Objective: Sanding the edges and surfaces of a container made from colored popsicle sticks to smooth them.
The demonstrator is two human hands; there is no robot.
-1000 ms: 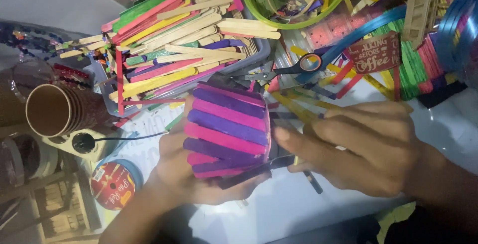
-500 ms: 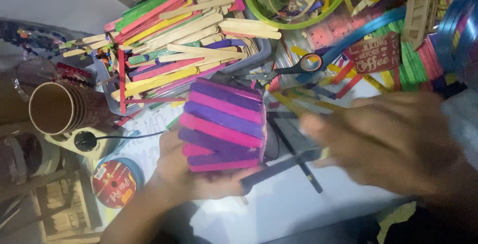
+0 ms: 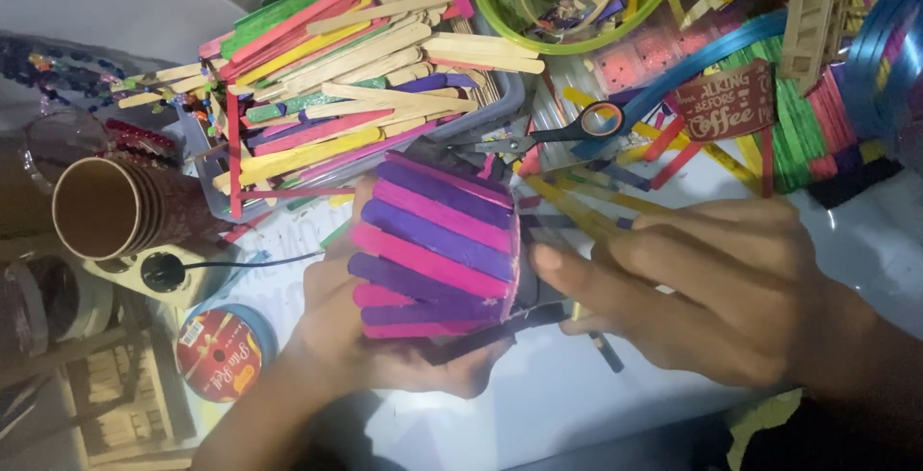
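Two hands on job | our left hand (image 3: 385, 336) cups pink-purple stick cup (image 3: 437, 245) from below, steady over bench (image 3: 577, 404) | right hand (image 3: 721, 288), fingers flat, presses cup rim to seat sticks

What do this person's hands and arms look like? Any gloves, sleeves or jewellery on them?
Both are bare. The left hand and the right hand wear no gloves, and no rings or bracelets show on the parts in view. Both forearms are uncovered as far as the picture's edge, with no sleeve or watch visible. The fingernails look short and unpainted.
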